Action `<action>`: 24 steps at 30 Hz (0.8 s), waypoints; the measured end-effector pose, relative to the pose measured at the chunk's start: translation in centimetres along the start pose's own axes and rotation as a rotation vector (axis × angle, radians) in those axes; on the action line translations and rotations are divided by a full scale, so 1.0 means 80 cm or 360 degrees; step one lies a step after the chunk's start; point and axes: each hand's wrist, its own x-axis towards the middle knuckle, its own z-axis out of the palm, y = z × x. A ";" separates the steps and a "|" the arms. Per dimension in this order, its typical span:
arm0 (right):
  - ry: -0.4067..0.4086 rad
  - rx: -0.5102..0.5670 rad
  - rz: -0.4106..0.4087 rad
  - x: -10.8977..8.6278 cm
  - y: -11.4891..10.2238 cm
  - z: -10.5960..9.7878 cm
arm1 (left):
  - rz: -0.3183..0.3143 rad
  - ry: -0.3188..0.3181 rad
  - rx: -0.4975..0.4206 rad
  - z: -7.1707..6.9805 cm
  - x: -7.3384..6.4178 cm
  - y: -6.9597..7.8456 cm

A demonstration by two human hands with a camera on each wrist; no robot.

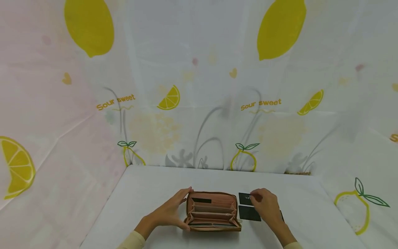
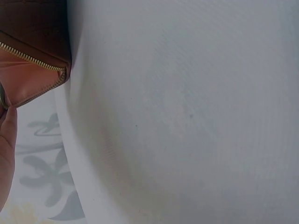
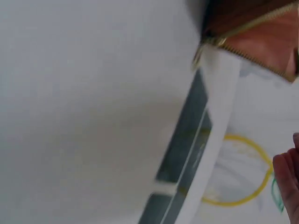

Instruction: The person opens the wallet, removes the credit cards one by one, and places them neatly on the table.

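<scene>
One white table (image 1: 152, 185) fronts lemon-print sheeting (image 1: 199, 86); left hand (image 1: 169, 211) grips a wallet (image 1: 213, 210), right hand's (image 1: 268, 205) hold is unclear.

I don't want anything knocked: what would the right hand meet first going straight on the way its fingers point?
The right hand would probably meet the far black card under its fingertips; the hand's height is unclear, so it might pass over to the wallet.

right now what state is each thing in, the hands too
wallet: open, dividers showing
zipper: undone
dark cards: flat on the table, beside the wallet
left hand: holding the wallet's left side
right hand: over the cards, fingers' grip unclear
</scene>
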 end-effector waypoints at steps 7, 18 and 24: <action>-0.0284 0.0441 -0.0108 0.005 -0.082 0.038 | 0.0010 -0.0004 0.0007 0.000 0.000 -0.001; -0.0632 0.0274 -0.0170 0.009 -0.104 0.084 | 0.0028 -0.0012 -0.0008 0.001 0.000 -0.003; -0.0661 0.0293 -0.0099 0.013 -0.110 0.084 | 0.0045 -0.0008 -0.0003 0.000 0.001 -0.002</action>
